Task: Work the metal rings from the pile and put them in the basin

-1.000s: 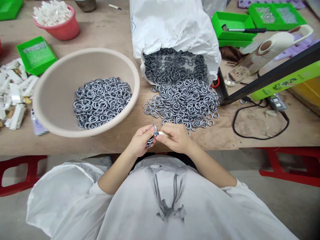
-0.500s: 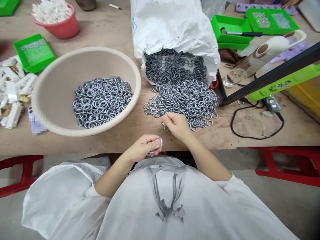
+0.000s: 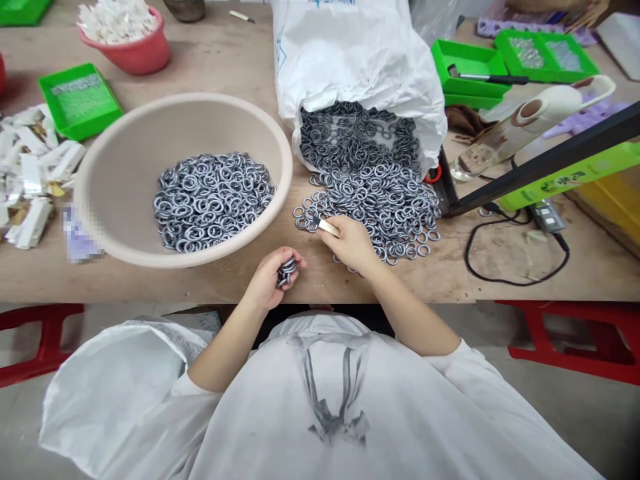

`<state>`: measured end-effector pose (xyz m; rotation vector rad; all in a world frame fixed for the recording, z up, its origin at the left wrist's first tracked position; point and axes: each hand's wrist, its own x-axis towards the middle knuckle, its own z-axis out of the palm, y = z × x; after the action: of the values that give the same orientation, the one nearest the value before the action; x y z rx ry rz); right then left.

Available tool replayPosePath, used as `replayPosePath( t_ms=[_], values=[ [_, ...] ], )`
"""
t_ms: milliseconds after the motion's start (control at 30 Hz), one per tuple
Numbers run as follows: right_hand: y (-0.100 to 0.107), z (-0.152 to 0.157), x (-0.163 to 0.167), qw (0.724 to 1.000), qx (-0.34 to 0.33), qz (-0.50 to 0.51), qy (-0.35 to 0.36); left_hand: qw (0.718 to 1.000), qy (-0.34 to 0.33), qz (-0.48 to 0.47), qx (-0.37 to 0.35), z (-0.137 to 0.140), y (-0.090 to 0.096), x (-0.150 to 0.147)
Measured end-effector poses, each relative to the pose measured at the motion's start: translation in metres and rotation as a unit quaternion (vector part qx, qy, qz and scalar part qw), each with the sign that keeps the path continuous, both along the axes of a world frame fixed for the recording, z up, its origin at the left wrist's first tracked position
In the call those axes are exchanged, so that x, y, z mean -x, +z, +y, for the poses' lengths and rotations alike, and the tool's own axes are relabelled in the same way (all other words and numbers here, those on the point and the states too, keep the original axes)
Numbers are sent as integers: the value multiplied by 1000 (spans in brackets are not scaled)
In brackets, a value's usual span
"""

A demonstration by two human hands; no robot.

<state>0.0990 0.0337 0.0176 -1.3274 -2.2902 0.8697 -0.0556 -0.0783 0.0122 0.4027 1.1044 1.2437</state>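
My left hand [image 3: 270,280] is curled around several grey metal rings [image 3: 287,272], just above the table's front edge. In my right hand [image 3: 351,244] is a short, flat, pale stick with a dark tip [image 3: 329,228], gripped between thumb and fingers. That hand is over the near left edge of a loose pile of grey rings [image 3: 380,200]. The pile spills from the mouth of a white sack [image 3: 360,60], and more rings show inside it. Left of my hands stands a wide beige basin [image 3: 120,140] with a heap of similar rings [image 3: 213,203] in it.
A black slanted bar [image 3: 540,163], a clear bottle [image 3: 495,143] and a black cable [image 3: 467,257] are on the right. Green trays [image 3: 470,60] stand behind. White pieces [image 3: 37,173], a green tray [image 3: 80,100] and a red bowl [image 3: 143,53] are at left.
My left hand has shifted up and left and turned, so the rings in it show more. My right hand has moved slightly; the pale stick in it now shows.
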Motion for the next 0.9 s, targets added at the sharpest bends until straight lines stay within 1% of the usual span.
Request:
replayPosePath(
  t_ms=[33,67,100,133,167,200,333,367,433,533,600,633,700,733,800,833,900],
  values=[
    [0,-4,-2,995,56,81,14,1000,10,8,-4,1,0,-3],
    [0,-9,-3,980,114,158,29,1000,17,16,-11,2,0,-6],
    [0,-16,-4,960,166,221,43,999,21,21,-20,4,1,-10],
    [-1,-22,-4,940,205,267,51,999,21,22,-27,5,1,-14],
    [-2,-29,-4,926,228,295,50,999,21,21,-34,7,2,-18],
    [-3,-34,-4,920,236,310,42,999,20,21,-37,8,2,-22],
    [-3,-43,-9,928,196,317,-7,999,12,32,-40,10,5,-30],
    [-2,-41,-11,929,187,319,-6,999,3,36,-39,10,6,-30],
    [2,-37,-14,931,177,320,20,999,-18,36,-34,9,7,-30],
    [7,-31,-16,926,186,323,62,998,-45,18,-26,8,11,-29],
    [8,-29,-17,928,179,321,51,998,-62,-1,-25,8,13,-28],
    [8,-29,-17,934,163,315,38,997,-68,-10,-24,7,14,-28],
    [9,-31,-21,954,106,277,32,997,-70,-26,-21,7,15,-27],
    [10,-33,-23,964,73,251,44,997,-67,-31,-18,7,15,-26],
    [13,-40,-27,976,15,198,90,998,-57,-36,-12,7,16,-26],
    [14,-43,-29,978,-7,177,110,998,-53,-39,-8,7,16,-25],
    [16,-47,-31,980,-33,148,130,998,-47,-43,-3,7,16,-26]
  ],
)
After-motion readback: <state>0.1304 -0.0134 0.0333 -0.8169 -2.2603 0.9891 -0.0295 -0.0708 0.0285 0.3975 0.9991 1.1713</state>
